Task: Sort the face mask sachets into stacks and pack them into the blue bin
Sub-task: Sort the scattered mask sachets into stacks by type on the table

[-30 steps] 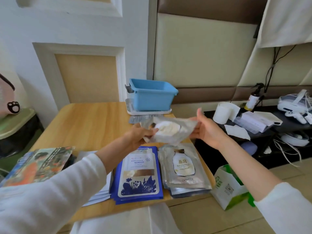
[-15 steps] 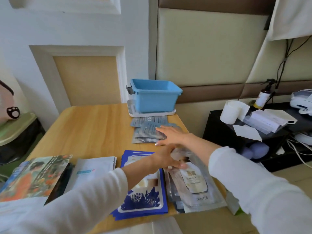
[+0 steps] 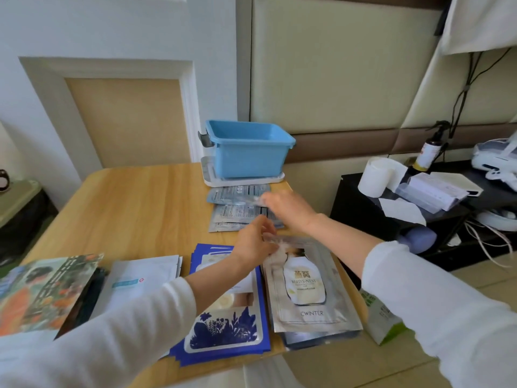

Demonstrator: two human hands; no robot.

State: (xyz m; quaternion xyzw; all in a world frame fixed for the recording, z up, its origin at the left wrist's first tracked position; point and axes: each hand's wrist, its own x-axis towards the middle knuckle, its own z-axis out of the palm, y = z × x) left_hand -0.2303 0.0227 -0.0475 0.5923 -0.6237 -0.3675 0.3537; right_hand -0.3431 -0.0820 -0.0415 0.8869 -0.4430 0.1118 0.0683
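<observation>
just one cam here, head-mounted, looking forward and down over the wooden table (image 3: 134,203) from close above the near edge, wide-angle so the walls bend; blue bin (image 3: 246,152) sits at the far end, no second view to compare

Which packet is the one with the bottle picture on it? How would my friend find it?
Start at the wooden table and go to its front right corner, away from the blue bin. There a silver sachet lies on top of a pile, with the left hand on its top edge. Its neighbour, the blue-bordered sachet, shows dark blue plants; this one shows a cream bottle and the word CWINTER.
</observation>
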